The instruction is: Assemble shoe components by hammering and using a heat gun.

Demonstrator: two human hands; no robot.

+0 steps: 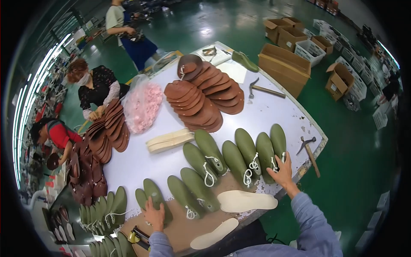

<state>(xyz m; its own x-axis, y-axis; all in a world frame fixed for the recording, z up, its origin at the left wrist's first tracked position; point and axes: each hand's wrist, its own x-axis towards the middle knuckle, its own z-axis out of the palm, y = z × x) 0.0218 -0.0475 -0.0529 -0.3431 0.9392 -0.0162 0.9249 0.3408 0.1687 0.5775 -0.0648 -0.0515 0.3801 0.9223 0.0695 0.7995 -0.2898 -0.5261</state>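
Pairs of green shoe lasts lie in a row along the near part of a white table (295, 115), several with white cord loops at their heels. At the row's right end, my right hand (282, 172) grips the heel end of a pair, thumb on the left last (265, 152) and a finger on the right last (278, 136). My left hand (154, 214) is closed over the heel end of another green last (153, 190), with a shorter-looking last (140, 198) beside it. Two cream insole-shaped pieces, one upper (248, 201) and one lower (214, 234), lie between my arms.
Brown leather pieces (192, 103) are fanned beyond the lasts, near a bag of pink material (143, 103) and a cream stack (170, 141). Two hammers, one far (267, 89) and one near (308, 154), lie rightward. Cardboard boxes (284, 64) stand behind. Co-workers (96, 85) are leftward.
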